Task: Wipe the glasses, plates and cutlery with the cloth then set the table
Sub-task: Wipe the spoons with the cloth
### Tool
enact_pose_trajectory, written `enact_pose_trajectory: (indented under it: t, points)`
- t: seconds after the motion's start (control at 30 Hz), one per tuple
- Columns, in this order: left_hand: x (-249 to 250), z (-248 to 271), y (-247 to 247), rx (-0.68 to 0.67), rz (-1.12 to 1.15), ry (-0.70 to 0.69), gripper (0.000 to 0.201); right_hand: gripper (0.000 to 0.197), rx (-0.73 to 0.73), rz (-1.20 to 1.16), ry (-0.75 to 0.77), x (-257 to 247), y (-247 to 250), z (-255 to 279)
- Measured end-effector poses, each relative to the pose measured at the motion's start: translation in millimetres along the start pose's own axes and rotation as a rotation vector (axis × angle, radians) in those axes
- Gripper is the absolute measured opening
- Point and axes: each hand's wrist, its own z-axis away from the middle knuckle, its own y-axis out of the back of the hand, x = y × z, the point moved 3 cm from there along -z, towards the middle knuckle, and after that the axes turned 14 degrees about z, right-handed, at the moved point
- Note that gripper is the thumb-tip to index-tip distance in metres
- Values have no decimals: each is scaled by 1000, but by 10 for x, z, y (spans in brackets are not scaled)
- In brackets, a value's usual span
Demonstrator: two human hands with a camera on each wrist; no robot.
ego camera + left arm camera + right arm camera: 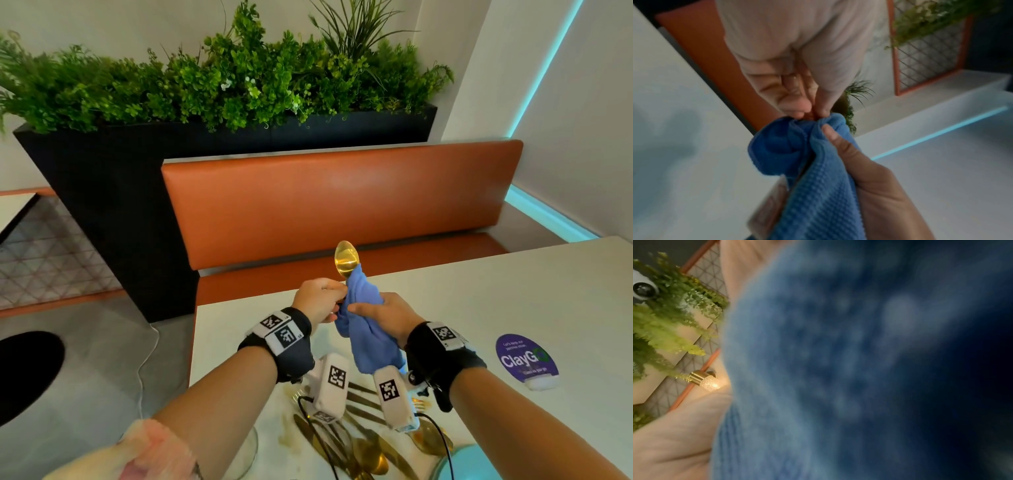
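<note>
A gold spoon (346, 257) stood nearly upright in the air above the near edge of a white table (445, 301), bowl at the top, handle running straight down and a little toward the person. A blue cloth (364, 318) was wrapped round the neck and handle, leaving only the bowl bare. The left hand (318, 301) pinched the handle from the left side, at the top of the cloth. The right hand (383, 313), just beside it and slightly lower, was clamped round the cloth-covered handle, the rest of the cloth hanging below. Both hands were about equally near the spoon. To judge, the wipe would run along the spoon's length, the bowl yet to be covered. More gold cutlery (363, 442) lay on the table beneath the wrists. An orange bench (342, 205) stood beyond the table.
</note>
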Motion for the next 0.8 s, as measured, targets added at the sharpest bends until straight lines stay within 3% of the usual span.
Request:
enact_pose_trajectory:
  t: [0.23, 0.5, 0.67, 0.8]
  points:
    - [-79, -196, 148, 20, 243, 136, 9, 32, -81, 81, -36, -128, -78, -236]
    - [-188, -295, 194, 52, 370, 302, 10, 27, -185, 177, -39, -141, -221, -384]
    - [-280, -431, 244, 165, 415, 292, 15, 19, -167, 192, -27, -176, -261, -424]
    - [-311, -491, 317, 265, 388, 250, 14, 23, -126, 223, -18, -207, -286, -436]
